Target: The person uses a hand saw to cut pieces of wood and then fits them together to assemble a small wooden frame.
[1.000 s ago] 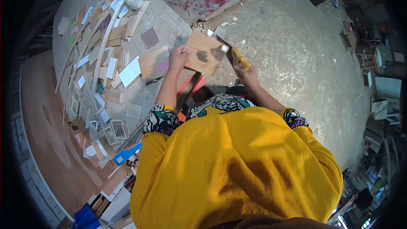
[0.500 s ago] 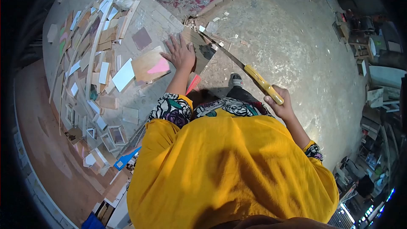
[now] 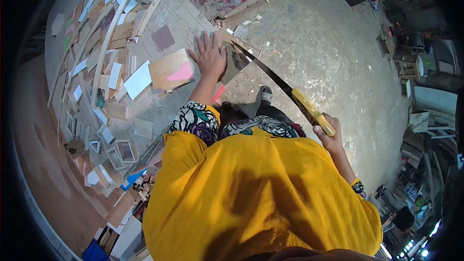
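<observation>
My right hand (image 3: 329, 133) is closed round the yellow handle of a hand saw (image 3: 275, 78). The saw's dark blade slants up and left, its tip end lying over a flat piece of wood board (image 3: 236, 63) at the table's corner. On that board's left part my left hand (image 3: 210, 57) lies flat, fingers spread. Just left of it is a light plywood piece (image 3: 169, 70) with a pink patch. A small red piece (image 3: 219, 93) sits below the left wrist. Whether the blade has cut into the board cannot be made out.
Many wood offcuts and strips (image 3: 113, 48) cover the left of the table (image 3: 169, 24). A white panel piece (image 3: 137, 80) and a brown square (image 3: 163, 38) lie nearer. A blue-handled tool (image 3: 133, 179) is at lower left. Clutter lines the right wall beyond the concrete floor (image 3: 333, 58).
My right hand has drawn the saw back, down and to the right, along the blade's line. My left hand stays pressed on the board. The whole view has shifted slightly.
</observation>
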A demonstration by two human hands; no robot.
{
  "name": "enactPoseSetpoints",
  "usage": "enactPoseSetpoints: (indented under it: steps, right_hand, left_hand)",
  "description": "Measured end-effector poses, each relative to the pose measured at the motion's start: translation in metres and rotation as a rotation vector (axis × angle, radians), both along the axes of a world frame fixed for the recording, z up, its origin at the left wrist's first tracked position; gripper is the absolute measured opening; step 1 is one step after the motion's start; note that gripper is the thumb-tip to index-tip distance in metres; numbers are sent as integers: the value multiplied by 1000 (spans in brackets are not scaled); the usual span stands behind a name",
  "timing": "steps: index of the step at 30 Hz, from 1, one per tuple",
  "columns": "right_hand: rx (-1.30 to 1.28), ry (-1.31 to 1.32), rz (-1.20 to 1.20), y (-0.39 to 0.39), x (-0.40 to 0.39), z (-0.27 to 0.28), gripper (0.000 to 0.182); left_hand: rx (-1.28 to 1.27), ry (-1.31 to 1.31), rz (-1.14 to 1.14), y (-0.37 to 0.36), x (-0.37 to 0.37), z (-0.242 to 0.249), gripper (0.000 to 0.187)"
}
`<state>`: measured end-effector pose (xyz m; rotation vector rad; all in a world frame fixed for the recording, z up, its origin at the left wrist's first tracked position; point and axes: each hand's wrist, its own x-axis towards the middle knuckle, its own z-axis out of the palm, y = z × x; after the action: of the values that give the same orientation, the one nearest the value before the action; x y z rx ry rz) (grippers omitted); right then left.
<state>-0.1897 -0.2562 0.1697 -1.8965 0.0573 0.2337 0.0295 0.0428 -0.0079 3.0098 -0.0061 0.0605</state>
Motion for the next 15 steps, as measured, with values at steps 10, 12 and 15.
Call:
enactPoseSetpoints:
  steps: [10, 12, 15]
  right_hand:
    - [-9, 66, 101, -9, 13, 15, 26]
    - [68, 205, -40, 2, 21, 28, 25]
    - [-49, 248, -67, 24, 46, 48, 26]
  left_hand:
    - [7, 2, -8, -1, 0, 2, 58]
    - [20, 17, -7, -2, 1, 3, 58]
    - [10, 39, -11, -1, -1, 5, 59]
